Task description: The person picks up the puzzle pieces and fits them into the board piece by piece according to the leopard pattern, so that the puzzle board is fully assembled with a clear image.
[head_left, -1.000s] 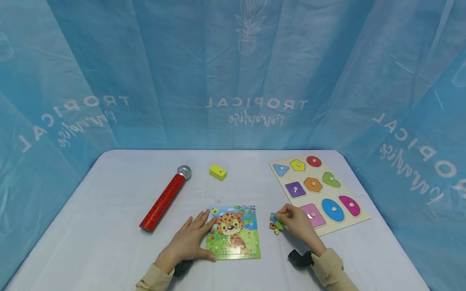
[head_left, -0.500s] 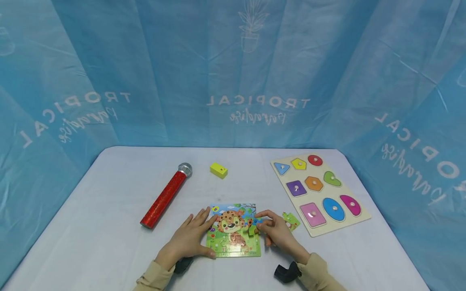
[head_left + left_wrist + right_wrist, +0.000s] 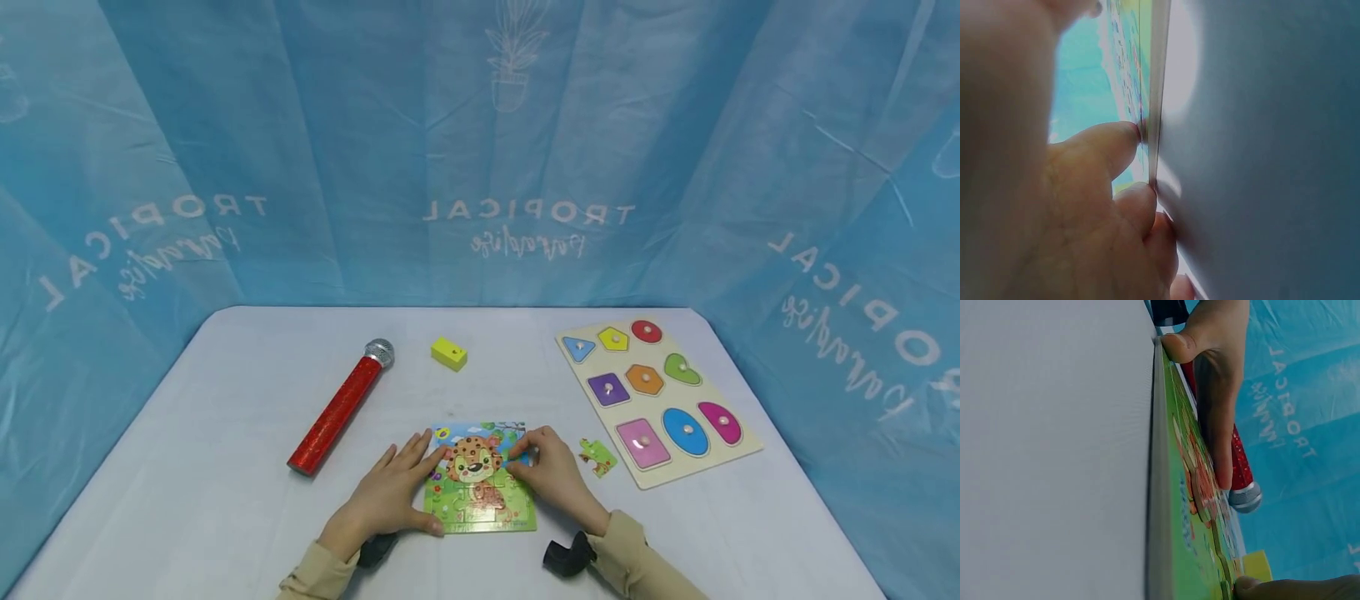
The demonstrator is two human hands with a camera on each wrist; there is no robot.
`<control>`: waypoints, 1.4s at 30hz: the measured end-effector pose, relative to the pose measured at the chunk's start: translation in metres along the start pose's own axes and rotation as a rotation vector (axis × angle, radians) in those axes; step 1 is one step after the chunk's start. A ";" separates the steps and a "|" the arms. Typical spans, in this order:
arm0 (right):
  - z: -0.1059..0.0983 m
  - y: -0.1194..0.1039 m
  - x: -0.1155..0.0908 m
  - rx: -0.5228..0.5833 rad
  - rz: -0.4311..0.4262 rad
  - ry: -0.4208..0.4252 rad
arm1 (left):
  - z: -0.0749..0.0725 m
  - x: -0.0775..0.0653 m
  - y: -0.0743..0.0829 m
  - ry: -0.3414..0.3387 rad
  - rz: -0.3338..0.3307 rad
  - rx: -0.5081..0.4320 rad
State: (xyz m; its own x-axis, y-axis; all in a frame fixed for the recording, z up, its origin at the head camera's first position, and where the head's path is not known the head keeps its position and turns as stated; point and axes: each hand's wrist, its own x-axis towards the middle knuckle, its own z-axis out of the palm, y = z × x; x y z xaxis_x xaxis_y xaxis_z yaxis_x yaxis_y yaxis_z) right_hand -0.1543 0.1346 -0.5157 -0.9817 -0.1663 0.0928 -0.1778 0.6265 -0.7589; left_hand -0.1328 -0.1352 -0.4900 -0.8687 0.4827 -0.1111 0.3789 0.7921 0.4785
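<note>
In the head view, a square leopard jigsaw puzzle lies on the white table. My left hand spreads over its left side, index finger and thumb touching the edge. The left wrist view shows fingertips against the board's side. At the puzzle's upper right, my right hand pinches a puzzle piece, mostly covered by the finger and thumb. The right wrist view has one right fingertip at the puzzle's surface. One loose puzzle piece, green with some red, lies right of that hand.
A beige peg board with coloured shapes lies at the right. Behind the left hand is a red glittery microphone. A small yellow block sits farther back. Blue curtains enclose the table's back and sides.
My right hand has carried a puzzle piece leftward from beside the peg board onto the puzzle's upper right. Another piece stays behind on the table. The left hand holds its place.
</note>
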 end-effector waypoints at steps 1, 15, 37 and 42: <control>0.001 0.000 0.001 -0.010 -0.003 0.009 | 0.000 0.000 -0.001 0.001 -0.001 0.003; -0.015 0.017 -0.005 0.336 0.088 0.113 | 0.005 0.001 -0.003 0.015 0.035 0.013; -0.053 0.045 -0.053 -0.018 0.052 0.319 | 0.003 -0.001 -0.002 0.001 0.004 -0.008; -0.055 0.046 -0.044 -0.108 0.073 0.225 | 0.002 0.000 -0.002 0.006 0.007 0.002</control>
State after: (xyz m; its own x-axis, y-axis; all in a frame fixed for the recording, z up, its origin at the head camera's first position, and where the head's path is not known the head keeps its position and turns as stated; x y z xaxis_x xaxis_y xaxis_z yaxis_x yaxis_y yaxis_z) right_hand -0.1233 0.2125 -0.5189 -0.9804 0.0486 0.1909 -0.1004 0.7106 -0.6964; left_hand -0.1329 -0.1361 -0.4924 -0.8681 0.4858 -0.1023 0.3856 0.7896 0.4774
